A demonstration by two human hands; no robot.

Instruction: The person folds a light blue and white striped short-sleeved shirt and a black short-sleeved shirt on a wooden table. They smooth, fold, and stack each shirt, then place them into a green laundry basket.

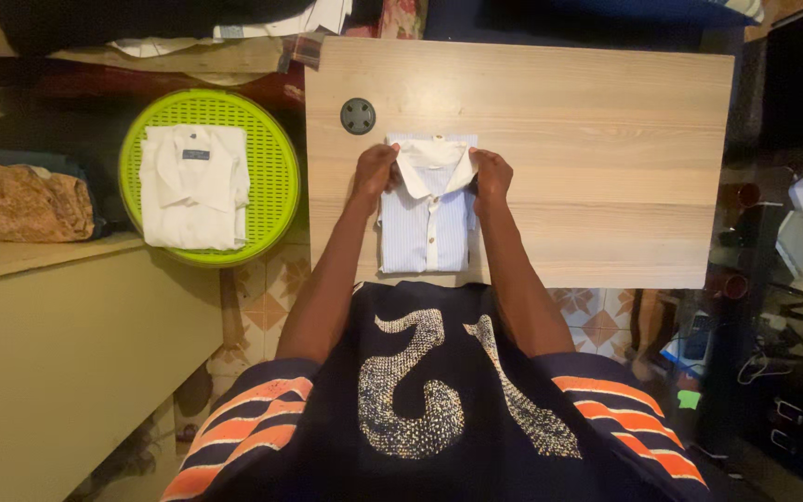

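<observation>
Both hands at the collar of a folded shirt on the table.

I see my left hand (375, 172) and right hand (493, 174) pinching the two sides of the white collar of the folded light blue striped shirt (427, 218), which lies at the near edge of the wooden table (606, 139). At the left, a folded white shirt (194, 186) rests in a green basket (276, 167).

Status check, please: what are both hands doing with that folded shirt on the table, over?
Left hand and right hand both gripping the collar end of the folded blue striped shirt. Shirt flat on wooden table. Nothing in the way.
</observation>
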